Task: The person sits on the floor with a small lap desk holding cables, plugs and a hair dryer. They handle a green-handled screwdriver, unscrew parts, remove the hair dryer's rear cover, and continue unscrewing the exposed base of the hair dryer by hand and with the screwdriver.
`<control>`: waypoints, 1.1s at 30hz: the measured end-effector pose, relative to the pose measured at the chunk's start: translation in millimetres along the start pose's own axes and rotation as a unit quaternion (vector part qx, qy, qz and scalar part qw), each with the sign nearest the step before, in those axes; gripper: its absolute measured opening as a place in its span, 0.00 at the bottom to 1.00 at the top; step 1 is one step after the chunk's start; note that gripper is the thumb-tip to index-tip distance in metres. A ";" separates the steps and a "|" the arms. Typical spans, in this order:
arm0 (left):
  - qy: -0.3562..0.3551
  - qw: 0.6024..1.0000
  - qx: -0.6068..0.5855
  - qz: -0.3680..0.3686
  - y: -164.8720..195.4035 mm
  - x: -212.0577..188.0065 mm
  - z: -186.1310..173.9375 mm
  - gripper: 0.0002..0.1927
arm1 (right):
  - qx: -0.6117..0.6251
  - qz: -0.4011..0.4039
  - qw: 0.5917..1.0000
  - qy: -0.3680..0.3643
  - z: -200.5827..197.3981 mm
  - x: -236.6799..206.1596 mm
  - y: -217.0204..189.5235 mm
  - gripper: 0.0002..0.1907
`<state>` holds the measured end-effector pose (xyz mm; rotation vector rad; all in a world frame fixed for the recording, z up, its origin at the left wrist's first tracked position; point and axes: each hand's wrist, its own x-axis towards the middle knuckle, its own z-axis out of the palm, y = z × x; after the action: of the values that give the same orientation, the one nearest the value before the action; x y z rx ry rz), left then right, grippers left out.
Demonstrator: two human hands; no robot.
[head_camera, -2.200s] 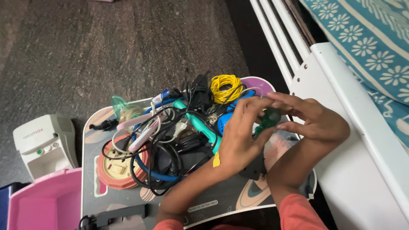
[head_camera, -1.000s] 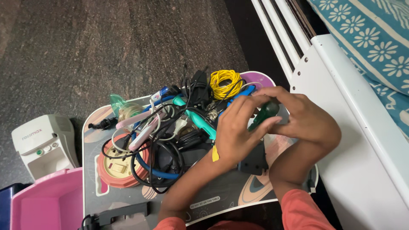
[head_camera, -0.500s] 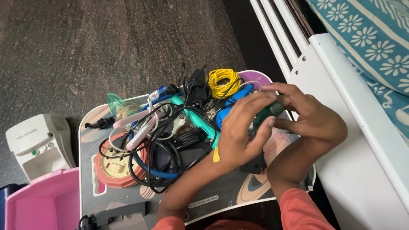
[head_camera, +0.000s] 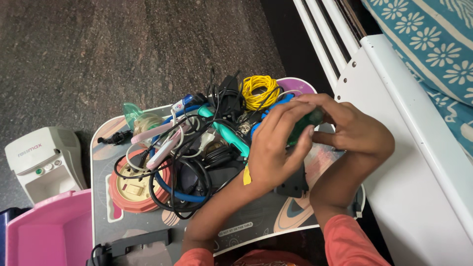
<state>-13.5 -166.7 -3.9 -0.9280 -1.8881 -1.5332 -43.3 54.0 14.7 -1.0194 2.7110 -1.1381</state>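
Head view: left hand [head_camera: 276, 148] and right hand [head_camera: 357, 130] both closed around a green gadget [head_camera: 303, 125], held just above the cable pile [head_camera: 197, 143] on the lap tray [head_camera: 276, 224]. Risk: it could have slipped into the tangle or snagged the yellow coil [head_camera: 258, 91].

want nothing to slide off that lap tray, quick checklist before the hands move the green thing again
1. Both hands on the green object: ok, left hand and right hand wrap it.
2. Object free of cables: cannot tell, fingers hide it.
3. Yellow wire coil still bundled: ok.
4. Cable pile untangled: not ok, black, blue and white leads overlap.
5. Pile inside the lap tray edge: ok, though the coil sits near the far rim.
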 end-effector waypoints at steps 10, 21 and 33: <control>-0.009 1.000 0.013 -0.027 -2.7 1.1 -22.0 0.15 | 0.001 0.091 0.995 -0.034 11.1 19.8 -14.5 0.42; -0.047 0.992 0.111 -0.047 -10.1 -0.4 -16.5 0.22 | -0.059 0.097 0.989 -0.091 21.8 36.0 -4.5 0.39; -0.102 0.987 0.098 -0.080 -12.8 0.4 -24.0 0.19 | 0.037 0.102 0.987 -0.118 16.5 44.3 -11.4 0.35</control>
<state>-24.2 -191.5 -6.3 -0.8890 -2.2617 -1.3514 -67.3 11.9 19.4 -0.7873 2.5003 -1.0042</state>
